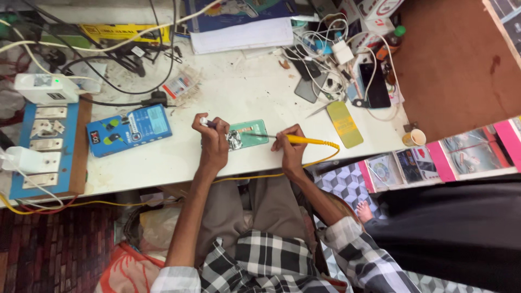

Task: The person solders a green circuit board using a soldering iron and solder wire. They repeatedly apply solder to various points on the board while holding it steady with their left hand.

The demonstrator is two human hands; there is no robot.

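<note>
My right hand (288, 147) grips a soldering iron with a yellow handle (306, 140); its thin tip reaches left over an opened green phone (248, 133) lying on the white worktable (179, 160). My left hand (214, 142) holds a small dark tool (208, 123) with a pale end, resting beside the phone's left edge, where a crumpled silvery piece (234, 140) lies. The iron's yellow cord (320, 158) trails off the table's front edge.
A blue meter box (129, 130) sits left of my hands, a blue switchboard with white plugs (46, 144) at far left. Tangled cables, phones (374, 84) and a yellow-green card (344, 124) crowd the back right. A paper cup (415, 137) stands at the right corner. Another person's bare foot (364, 211) is below.
</note>
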